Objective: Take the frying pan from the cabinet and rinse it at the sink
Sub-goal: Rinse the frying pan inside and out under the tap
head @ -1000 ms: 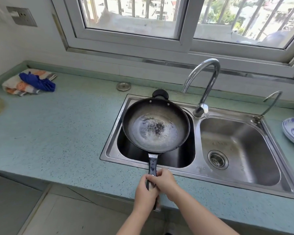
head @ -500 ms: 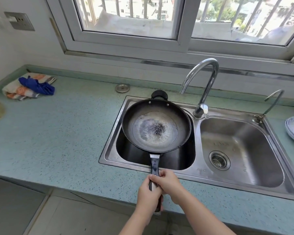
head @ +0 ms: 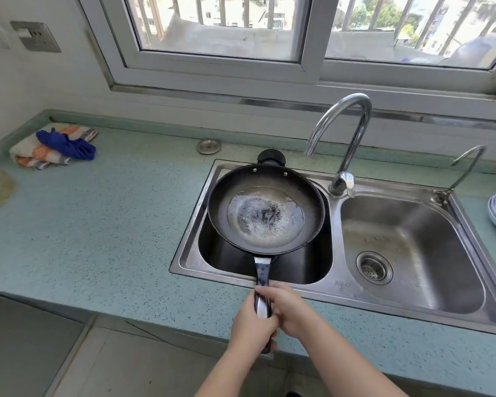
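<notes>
Now both hands are wrapped around the pan's handle [head: 262,277] at the front edge of the sink: the left hand [head: 251,329] lower on it, the right hand [head: 291,309] just above, each grip clamped tight on the handle. Compared with a second ago the hands look to have shifted only a little along the handle, and the frying pan [head: 265,209] has stayed level over the left basin of the sink [head: 337,292], so the carry from the cabinet looks finished and the rinsing stage is under way. A shallow film of water with dark flecks lies in the pan's bottom. Beyond the pan, the tall tap [head: 342,138] stands at the divider between the basins, its spout off to the pan's right, and I see no stream falling. To the sink's left the bench [head: 98,224] carries a folded cloth [head: 52,146] near the back wall.
</notes>
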Available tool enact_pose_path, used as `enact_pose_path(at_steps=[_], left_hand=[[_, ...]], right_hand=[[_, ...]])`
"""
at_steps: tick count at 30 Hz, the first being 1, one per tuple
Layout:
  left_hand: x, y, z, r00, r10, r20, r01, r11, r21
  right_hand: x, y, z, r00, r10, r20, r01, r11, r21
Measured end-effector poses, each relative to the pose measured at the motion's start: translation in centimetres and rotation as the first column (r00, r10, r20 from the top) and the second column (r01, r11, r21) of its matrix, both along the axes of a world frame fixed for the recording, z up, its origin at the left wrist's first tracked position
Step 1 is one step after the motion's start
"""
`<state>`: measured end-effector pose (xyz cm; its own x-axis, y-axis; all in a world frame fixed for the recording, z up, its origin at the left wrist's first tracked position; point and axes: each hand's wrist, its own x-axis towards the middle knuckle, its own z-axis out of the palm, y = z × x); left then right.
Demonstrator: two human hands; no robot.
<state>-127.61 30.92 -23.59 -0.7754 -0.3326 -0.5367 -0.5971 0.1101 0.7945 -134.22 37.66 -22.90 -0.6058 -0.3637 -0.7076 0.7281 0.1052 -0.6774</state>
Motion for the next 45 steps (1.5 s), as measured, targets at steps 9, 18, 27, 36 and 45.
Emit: enact_pose_path(at_steps=[9,18,27,36,45], left_hand=[[-1.0,1.3,0.4,0.997,0.076,0.006,-0.075,0.994,-0.075],[-0.8,0.4,0.7,0.986,0.146,-0.079,-0.129,0.973,0.192],[-0.6,0.7,1.0,0.98,0.178,-0.09,-0.121,0.889,0.441],[0.0,-0.4,0.8,0.981,0.178,-0.074,-0.102,0.804,0.586],[0.1,-1.3,0.6,0.981,0.189,-0.045,-0.116,0.756,0.645]], right_hand=[[0.0,0.6,0.4,0.991,0.087,-0.101,-0.079,0.993,0.084],[0.2,0.6,0.7,0.973,0.075,-0.218,-0.04,0.986,0.162],[-1.0,1.6,1.4,0.923,0.197,-0.332,-0.099,0.952,0.289],[-1.5,2.1,0.4,0.992,0.055,-0.112,-0.051,0.998,0.041],[-1.4,0.8,-0.2,0.993,-0.003,0.119,0.051,0.915,-0.401]])
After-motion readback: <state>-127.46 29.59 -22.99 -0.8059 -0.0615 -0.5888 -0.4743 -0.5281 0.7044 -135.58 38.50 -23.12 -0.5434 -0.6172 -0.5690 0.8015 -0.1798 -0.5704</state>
